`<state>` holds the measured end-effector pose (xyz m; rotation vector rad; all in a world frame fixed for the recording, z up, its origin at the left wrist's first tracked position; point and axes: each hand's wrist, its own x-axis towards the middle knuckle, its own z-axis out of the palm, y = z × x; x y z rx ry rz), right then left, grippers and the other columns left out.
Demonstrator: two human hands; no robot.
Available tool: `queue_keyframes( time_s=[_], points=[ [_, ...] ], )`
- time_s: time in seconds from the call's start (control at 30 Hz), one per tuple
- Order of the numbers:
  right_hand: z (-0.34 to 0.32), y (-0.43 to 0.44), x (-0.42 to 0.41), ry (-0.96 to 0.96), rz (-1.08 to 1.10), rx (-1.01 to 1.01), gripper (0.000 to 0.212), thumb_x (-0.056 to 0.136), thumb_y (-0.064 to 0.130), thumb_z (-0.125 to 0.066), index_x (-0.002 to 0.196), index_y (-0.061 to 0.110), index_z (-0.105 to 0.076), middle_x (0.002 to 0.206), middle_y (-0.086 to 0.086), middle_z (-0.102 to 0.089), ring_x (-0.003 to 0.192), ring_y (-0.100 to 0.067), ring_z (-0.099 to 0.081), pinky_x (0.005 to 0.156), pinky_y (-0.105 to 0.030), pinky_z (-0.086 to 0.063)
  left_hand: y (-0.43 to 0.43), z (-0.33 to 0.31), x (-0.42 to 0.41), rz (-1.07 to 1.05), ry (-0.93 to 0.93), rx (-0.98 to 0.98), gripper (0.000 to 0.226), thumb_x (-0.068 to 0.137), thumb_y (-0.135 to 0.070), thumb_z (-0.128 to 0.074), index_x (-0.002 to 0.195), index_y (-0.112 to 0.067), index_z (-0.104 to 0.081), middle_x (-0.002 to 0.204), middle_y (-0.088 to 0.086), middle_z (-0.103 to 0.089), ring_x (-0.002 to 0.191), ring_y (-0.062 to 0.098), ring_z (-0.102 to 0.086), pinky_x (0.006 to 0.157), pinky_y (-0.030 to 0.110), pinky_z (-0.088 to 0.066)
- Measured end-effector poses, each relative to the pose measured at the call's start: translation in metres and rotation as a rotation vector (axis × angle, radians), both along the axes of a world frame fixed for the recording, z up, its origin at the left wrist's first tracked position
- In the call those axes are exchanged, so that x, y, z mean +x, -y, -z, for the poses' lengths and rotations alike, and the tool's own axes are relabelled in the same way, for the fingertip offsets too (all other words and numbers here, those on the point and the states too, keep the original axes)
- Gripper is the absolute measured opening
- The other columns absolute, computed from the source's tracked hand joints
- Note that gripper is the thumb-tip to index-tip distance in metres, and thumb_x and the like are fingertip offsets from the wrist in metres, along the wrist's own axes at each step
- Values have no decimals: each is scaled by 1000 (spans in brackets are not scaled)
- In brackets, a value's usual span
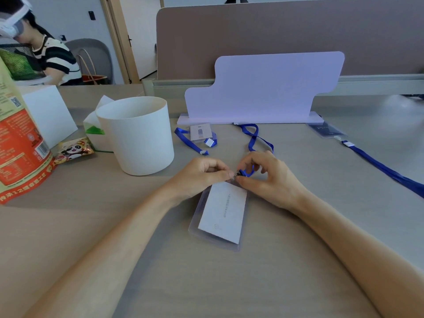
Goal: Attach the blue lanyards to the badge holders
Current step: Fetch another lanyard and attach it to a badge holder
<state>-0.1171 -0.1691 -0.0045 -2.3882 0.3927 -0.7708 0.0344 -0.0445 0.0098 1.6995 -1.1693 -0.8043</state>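
A person at a grey desk (298, 260) fits a blue lanyard (253, 137) to a clear badge holder (220, 214), which lies flat at the centre of the desk with a white card inside; the left hand (202, 175), fingers curled, pinches the holder's top edge between thumb and forefinger; the right hand (273, 180) pinches the lanyard's metal clip (236, 174) at that same edge, its other fingers curled near the blue strap; the strap loops away toward a lavender board (263, 88) standing at the back. A second badge holder (200, 131) lies on its own lanyard (190, 142) just beside a white tub (137, 138); a third badge holder (325, 130) lies to the right, its long lanyard (385, 169) trailing toward the desk's right edge; an orange snack bag (20, 152) stands at far left.
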Motion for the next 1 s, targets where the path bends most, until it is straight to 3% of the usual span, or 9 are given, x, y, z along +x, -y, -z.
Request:
queue_keyframes(
  time_s=[0.2,0.37,0.43,0.5,0.57,0.63,0.7,0.83,1.0],
  points=[
    [0,1,-2,48,107,32,20,76,19,-76,71,16,-57,75,8,-62,79,-9,-52,68,-16,-40,-6,-8,18,32,-164,105,57,67,-27,-63,122,-35,-53,107,4,-67,87,16,-68,72,26,-52],
    [2,5,-4,75,212,183,25,76,14,-74,62,11,-53,62,5,-63,59,-7,-55,58,-20,-46,-17,-7,33,92,-251,82,61,65,-22,-68,124,-33,-56,121,4,-66,112,22,-63,97,34,-44],
    [0,5,-5,53,225,246,21,77,11,-69,65,8,-52,64,-7,-62,56,-8,-48,57,-21,-42,-16,-6,34,-21,-261,15,52,71,-18,-71,120,-27,-59,114,4,-70,104,17,-66,90,29,-48],
    [-3,3,-6,41,228,327,18,80,11,-66,71,7,-50,67,-14,-62,55,-13,-48,58,-26,-43,-16,0,31,-196,-273,-80,41,71,-23,-76,110,-25,-64,109,7,-71,102,24,-67,84,35,-49],
    [-5,0,-9,82,222,461,17,83,13,-67,78,10,-51,64,-8,-59,53,-17,-49,55,-25,-43,-16,3,24,-399,-259,-188,35,67,-31,-79,99,-27,-66,106,6,-71,99,25,-66,75,41,-50],
    [-13,-4,-13,78,175,628,15,85,18,-70,89,12,-56,67,-4,-59,52,-16,-45,52,-27,-40,-18,0,13,-498,-238,-276,24,76,-27,-76,97,-25,-64,103,1,-71,95,18,-63,69,32,-47],
    [-25,-10,-19,-24,85,720,19,88,29,-69,94,13,-60,69,-5,-60,50,-16,-39,49,-27,-34,-22,-11,5,-484,-232,-342,15,82,-22,-71,96,-22,-64,102,1,-70,95,17,-62,75,30,-48],
    [-52,-31,-38,-159,-70,678,27,94,31,-62,74,13,-61,63,-6,-52,50,-16,-37,50,-26,-32,-25,-52,-16,-411,-142,-397,36,80,-28,-72,114,-19,-65,112,7,-66,101,22,-63,75,35,-54],
    [-98,-56,-75,79,-62,688,26,98,25,-55,82,5,-55,62,-5,-49,50,-16,-38,55,-26,-34,-36,-100,-58,-398,-223,-427,69,81,-36,-73,139,-22,-37,109,1,-61,75,18,-61,57,25,-50]
  ],
)
